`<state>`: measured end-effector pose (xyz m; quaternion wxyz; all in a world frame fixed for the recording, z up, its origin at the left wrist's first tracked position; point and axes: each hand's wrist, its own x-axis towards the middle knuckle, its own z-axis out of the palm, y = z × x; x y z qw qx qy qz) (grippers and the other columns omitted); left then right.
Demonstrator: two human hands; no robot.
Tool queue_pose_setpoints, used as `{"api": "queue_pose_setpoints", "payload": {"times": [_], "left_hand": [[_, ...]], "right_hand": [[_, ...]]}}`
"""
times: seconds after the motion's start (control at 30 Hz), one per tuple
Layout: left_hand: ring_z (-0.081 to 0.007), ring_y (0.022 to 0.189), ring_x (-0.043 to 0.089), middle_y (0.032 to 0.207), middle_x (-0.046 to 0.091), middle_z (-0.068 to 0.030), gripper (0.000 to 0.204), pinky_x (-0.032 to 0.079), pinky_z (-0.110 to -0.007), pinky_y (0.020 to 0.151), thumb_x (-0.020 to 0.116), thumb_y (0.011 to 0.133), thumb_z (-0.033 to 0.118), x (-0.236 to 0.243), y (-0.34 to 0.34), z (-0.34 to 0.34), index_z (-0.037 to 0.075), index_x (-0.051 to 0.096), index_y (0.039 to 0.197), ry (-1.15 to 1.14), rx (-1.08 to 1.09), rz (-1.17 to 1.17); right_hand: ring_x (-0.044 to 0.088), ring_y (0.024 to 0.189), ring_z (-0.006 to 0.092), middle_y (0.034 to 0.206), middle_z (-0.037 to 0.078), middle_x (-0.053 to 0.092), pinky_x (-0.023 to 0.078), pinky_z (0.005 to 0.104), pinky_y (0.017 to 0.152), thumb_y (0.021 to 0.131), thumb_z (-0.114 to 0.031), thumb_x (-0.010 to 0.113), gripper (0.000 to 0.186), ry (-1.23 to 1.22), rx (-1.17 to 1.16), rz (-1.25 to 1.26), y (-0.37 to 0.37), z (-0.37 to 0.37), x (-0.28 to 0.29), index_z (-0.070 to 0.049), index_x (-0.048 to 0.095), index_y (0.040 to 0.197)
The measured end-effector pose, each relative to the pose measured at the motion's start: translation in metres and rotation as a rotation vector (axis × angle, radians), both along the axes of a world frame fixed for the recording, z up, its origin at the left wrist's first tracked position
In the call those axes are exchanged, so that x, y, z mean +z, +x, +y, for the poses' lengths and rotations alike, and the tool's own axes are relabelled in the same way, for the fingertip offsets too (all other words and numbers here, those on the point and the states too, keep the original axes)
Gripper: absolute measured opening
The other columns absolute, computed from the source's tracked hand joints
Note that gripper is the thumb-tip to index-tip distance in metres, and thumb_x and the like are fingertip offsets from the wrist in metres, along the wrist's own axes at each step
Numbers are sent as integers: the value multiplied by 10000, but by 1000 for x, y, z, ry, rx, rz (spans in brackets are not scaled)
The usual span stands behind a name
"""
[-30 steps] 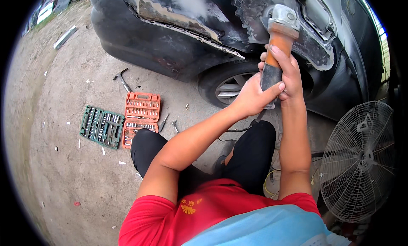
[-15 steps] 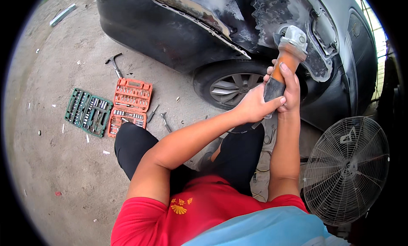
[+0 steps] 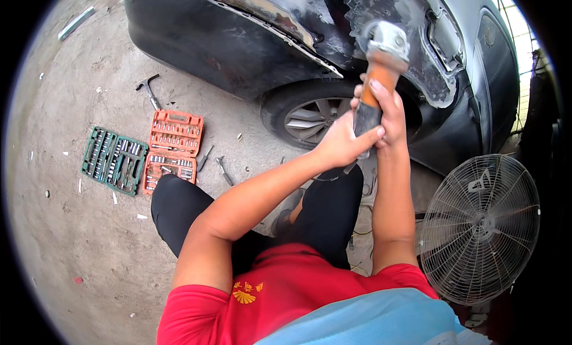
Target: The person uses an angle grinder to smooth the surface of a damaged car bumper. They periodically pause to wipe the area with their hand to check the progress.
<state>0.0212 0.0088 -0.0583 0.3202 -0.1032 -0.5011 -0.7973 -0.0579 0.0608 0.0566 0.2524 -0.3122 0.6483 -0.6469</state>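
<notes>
Both hands grip an orange and black angle grinder (image 3: 379, 86) with a dusty grey metal head. My left hand (image 3: 345, 143) is closed round the black rear end of its body. Higher up, my right hand (image 3: 390, 115) wraps the orange part, fingers showing on its left side. The grinder's head is over the scraped, partly bare panel (image 3: 381, 8) of a dark car (image 3: 220, 53), above the rear wheel (image 3: 313, 120). Its disc is mostly hidden behind the head, so I cannot tell whether it touches the panel.
On the concrete ground to the left lie an open orange socket set (image 3: 177, 132), an open green tool case (image 3: 113, 160) and a hammer (image 3: 150, 92). Smaller hand tools (image 3: 224, 170) lie near my left knee. A large caged fan (image 3: 481, 229) stands close on my right.
The grinder and both hands have shifted slightly up and left in the picture, still held the same way. The whole scene has shifted left too, as the view turned a little.
</notes>
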Motion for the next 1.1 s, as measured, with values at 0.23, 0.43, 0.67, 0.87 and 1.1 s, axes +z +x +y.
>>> {"api": "queue_pose_setpoints", "payload": {"times": [0.23, 0.43, 0.67, 0.87, 1.1], "left_hand": [[-144, 951, 742, 990, 774, -70, 386, 591, -331, 857, 732, 1042, 310, 15, 10, -24, -17, 642, 1226, 126, -65, 19], [-113, 980, 686, 1058, 719, -35, 367, 577, -323, 875, 713, 1083, 338, 8, -10, -18, 12, 637, 1233, 181, 138, 168], [-207, 1011, 731, 1071, 750, -93, 448, 582, -382, 922, 735, 1027, 369, -19, 1, 29, 15, 640, 1285, -73, 40, 6], [-115, 975, 698, 1002, 737, -58, 400, 566, -319, 894, 753, 1038, 377, -1, -20, -8, 24, 658, 1199, 26, 87, 86], [-187, 1009, 727, 1027, 750, -93, 406, 582, -390, 927, 739, 1029, 380, -9, -18, 7, 26, 679, 1219, -97, 37, 115]], "right_hand": [[737, 797, 183, 969, 112, 734, 605, 317, 718, 976, -344, 829, 442, 31, 43, 66, 9, -30, 14, 2, 670, 1200], [743, 821, 187, 974, 113, 742, 602, 317, 738, 970, -337, 831, 433, 109, 146, 132, 2, -44, 15, 4, 674, 1188], [748, 811, 214, 992, 128, 725, 630, 332, 732, 1010, -281, 768, 448, -3, -40, 0, -5, 36, -25, 22, 621, 1305], [741, 841, 186, 1009, 114, 728, 608, 307, 758, 1011, -324, 787, 476, 63, 73, 106, -7, -16, 12, 17, 635, 1305], [732, 853, 204, 1028, 116, 717, 612, 325, 775, 1041, -305, 744, 512, -63, 118, -46, -32, 20, -18, 46, 596, 1384]]}}
